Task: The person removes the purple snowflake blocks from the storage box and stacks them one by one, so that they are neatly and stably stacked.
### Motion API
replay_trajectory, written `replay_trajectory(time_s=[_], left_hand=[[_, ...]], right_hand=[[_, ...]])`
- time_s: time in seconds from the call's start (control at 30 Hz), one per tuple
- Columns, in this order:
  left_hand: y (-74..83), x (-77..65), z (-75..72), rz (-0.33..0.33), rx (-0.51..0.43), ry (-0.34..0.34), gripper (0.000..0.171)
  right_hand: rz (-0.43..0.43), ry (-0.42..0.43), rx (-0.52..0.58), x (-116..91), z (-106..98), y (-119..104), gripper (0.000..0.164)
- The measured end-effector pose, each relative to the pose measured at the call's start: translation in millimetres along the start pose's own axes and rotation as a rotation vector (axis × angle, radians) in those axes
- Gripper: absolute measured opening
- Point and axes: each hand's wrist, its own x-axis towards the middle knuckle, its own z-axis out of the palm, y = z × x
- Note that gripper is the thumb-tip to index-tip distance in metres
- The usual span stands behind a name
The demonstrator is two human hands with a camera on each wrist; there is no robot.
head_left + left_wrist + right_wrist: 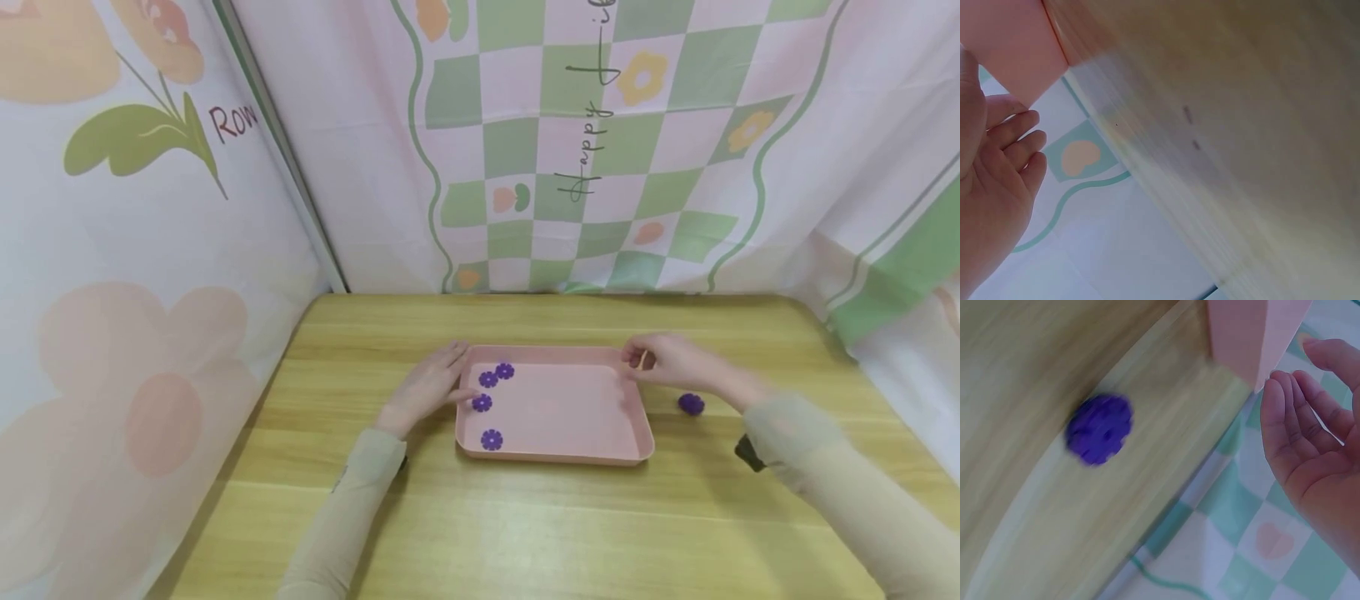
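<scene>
A shallow pink tray lies on the table. Inside it, along the left side, are several purple notched flower-shaped discs. My left hand rests at the tray's left rim, its thumb reaching over the inside near one disc; whether the thumb touches that disc cannot be made out. In the left wrist view the fingers lie by the tray's corner. At the far right corner my right hand has loosely bent fingers, thumb apart, and nothing visible between them. Right of the tray sits a purple notched piece, blurred in the right wrist view.
The wooden table carries the tray. A patterned curtain hangs behind its far edge, and a floral cloth hangs at the left. Dark bands show at both wrists.
</scene>
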Motion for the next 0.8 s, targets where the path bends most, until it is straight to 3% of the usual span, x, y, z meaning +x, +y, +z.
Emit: replay_trajectory(time_s=[0.47,0.8], left_hand=[[-0.3,-1.8,-1.9,-0.011,-0.019,-0.009,0.082],[-0.8,0.1,-1.7,-0.001,-0.015,-0.012,0.083]], right_hand=[[-0.09,-0.055,0.032,48,21,-29,0.019],[-0.132,-0.099,0.049,72,32,-50,0.017]])
